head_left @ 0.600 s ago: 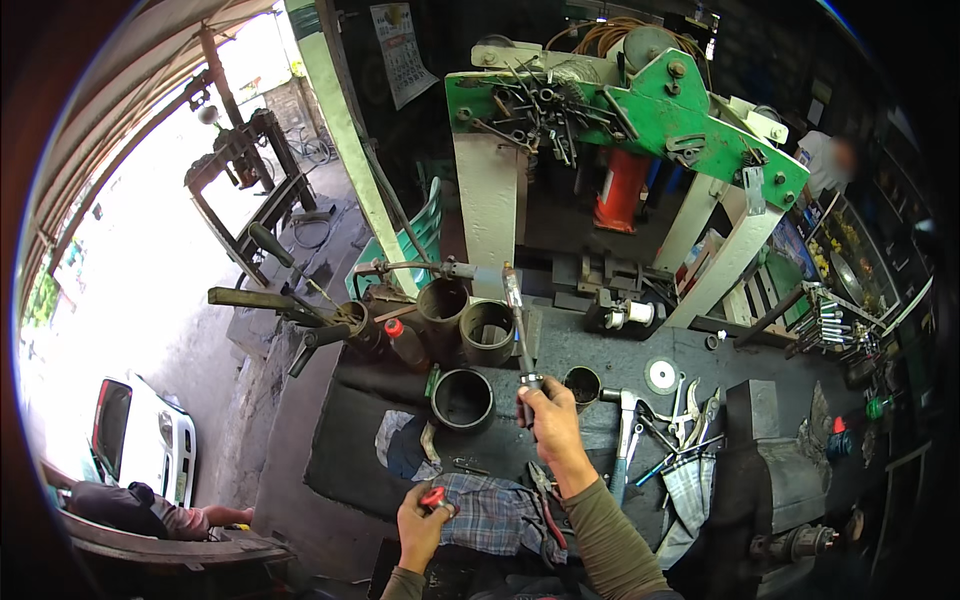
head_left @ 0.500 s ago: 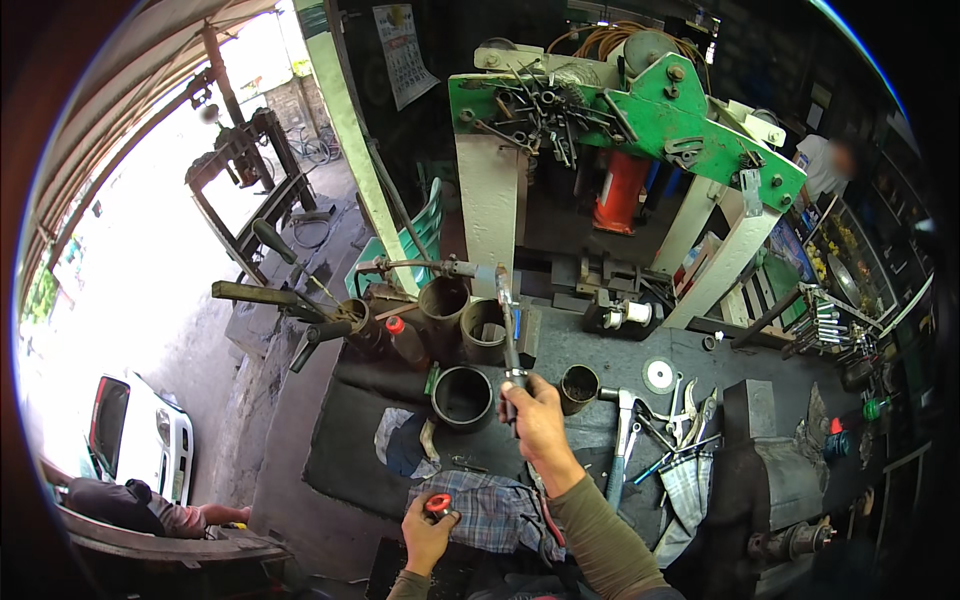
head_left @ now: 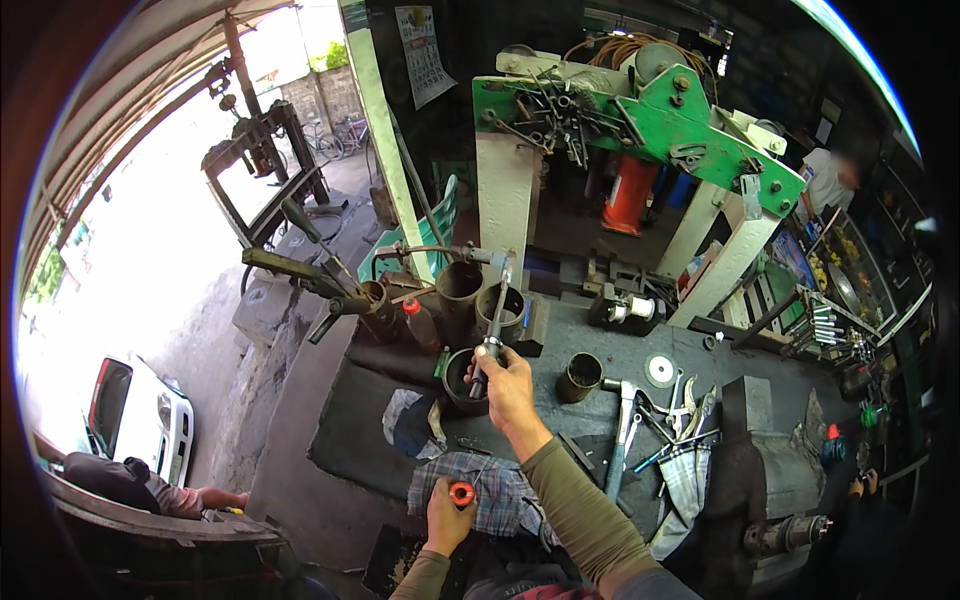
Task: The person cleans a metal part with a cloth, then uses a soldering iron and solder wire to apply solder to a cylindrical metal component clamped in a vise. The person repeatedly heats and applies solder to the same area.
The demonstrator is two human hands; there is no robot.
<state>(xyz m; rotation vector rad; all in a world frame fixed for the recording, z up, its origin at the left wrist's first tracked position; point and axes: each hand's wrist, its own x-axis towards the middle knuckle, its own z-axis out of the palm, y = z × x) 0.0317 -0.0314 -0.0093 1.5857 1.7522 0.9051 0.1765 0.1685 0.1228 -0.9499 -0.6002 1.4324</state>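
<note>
My right hand [head_left: 508, 385] is closed round the dark lower end of a long metal rod-shaped tool [head_left: 497, 318]. At its far end a whitish crosswise cylinder [head_left: 485, 256] runs left into a thin curved pipe. The hand is over the right side of a wide dark metal cylinder [head_left: 457, 374], partly hiding it. Nearer to me, my left hand [head_left: 446, 518] grips a small orange-red ring-shaped piece [head_left: 461, 503], its round face upward. It is above a checked cloth [head_left: 497, 497] on the bench.
Open metal cylinders [head_left: 461, 283] and a red-capped bottle [head_left: 421, 327] stand farther back. On the right lie a hammer [head_left: 621, 440], pliers [head_left: 683, 400] and a white disc [head_left: 660, 370]. A green-topped press frame [head_left: 650, 125] rises behind. Another person [head_left: 828, 178] is at far right.
My right hand has brought the tool left and slightly nearer, over the wide cylinder. My left hand has shifted right, and its ring now faces up more squarely. The whole view has swung slightly.
</note>
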